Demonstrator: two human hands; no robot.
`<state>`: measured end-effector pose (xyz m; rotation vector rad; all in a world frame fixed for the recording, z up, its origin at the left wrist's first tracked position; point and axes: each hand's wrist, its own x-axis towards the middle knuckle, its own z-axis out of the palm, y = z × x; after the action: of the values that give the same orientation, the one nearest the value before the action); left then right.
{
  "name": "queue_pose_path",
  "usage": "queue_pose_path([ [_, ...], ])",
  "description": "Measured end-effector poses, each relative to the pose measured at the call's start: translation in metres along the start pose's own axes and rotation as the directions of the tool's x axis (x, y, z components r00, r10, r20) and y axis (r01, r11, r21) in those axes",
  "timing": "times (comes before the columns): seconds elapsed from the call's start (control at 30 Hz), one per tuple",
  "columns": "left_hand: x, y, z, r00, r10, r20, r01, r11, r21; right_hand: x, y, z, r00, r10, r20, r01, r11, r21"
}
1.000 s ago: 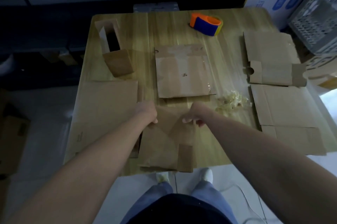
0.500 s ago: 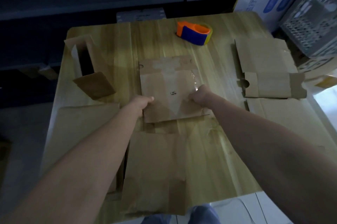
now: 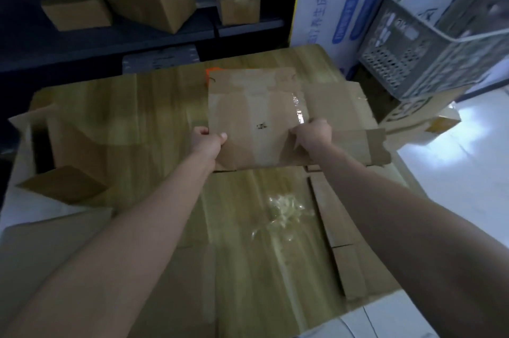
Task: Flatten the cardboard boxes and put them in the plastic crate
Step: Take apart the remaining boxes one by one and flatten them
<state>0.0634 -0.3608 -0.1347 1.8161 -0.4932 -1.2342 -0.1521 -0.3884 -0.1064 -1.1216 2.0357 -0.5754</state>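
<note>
Both hands grip 1 flattened cardboard box (image 3: 256, 122) — the left hand (image 3: 208, 142) pinches its left edge with the thumb on top, and the right hand (image 3: 314, 135) curls round its right edge. The matte brown sheet, creased and streaked with glossy clear tape, is held over the far half of the grained wooden worktop (image 3: 154, 106). The grey perforated plastic crate (image 3: 429, 43) sits well apart to the right. A crumpled wad of clear tape (image 3: 286, 211) lies nearer.

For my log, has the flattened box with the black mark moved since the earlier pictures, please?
Yes: the flattened box has moved away from the person, now covering most of the tape dispenser.
</note>
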Motion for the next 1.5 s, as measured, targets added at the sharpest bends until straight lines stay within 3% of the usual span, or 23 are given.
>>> queue_pose_path([
  [0.17,-0.018,0.007,0.108,0.988,-0.033,0.149,0.04,0.998,-0.041,0.038,0.027,-0.096,0.983,-0.059,-0.173,0.038,0.992,-0.121],
  [0.37,-0.022,-0.011,0.202,0.982,-0.079,0.17,0.071,0.996,0.051,0.076,0.057,-0.153,0.973,-0.118,-0.197,0.095,0.988,-0.123],
  [0.5,-0.015,-0.03,0.227,0.983,-0.077,0.166,0.047,0.983,0.176,0.085,0.072,-0.159,0.972,-0.161,-0.173,0.143,0.983,-0.114],
  [0.73,-0.017,-0.028,0.218,0.983,0.045,0.18,-0.119,0.898,0.423,0.083,0.058,-0.141,0.967,-0.246,-0.068,0.236,0.964,-0.126],
  [0.93,-0.025,0.014,0.135,0.934,0.332,0.134,-0.355,0.804,0.478,0.04,-0.005,-0.085,0.892,-0.436,0.122,0.45,0.88,-0.15],
  [1.13,-0.044,0.046,-0.027,0.822,0.563,0.088,-0.486,0.612,0.624,-0.053,-0.096,0.029,0.684,-0.625,0.375,0.719,0.665,-0.202],
  [1.3,-0.063,0.04,-0.174,0.796,0.606,0.019,-0.415,0.522,0.745,-0.15,-0.153,0.134,0.474,-0.702,0.531,0.869,0.47,-0.155],
  [1.5,-0.077,0.016,-0.292,0.837,0.539,-0.088,-0.302,0.591,0.748,-0.223,-0.181,0.239,0.307,-0.679,0.667,0.951,0.246,-0.186],
])
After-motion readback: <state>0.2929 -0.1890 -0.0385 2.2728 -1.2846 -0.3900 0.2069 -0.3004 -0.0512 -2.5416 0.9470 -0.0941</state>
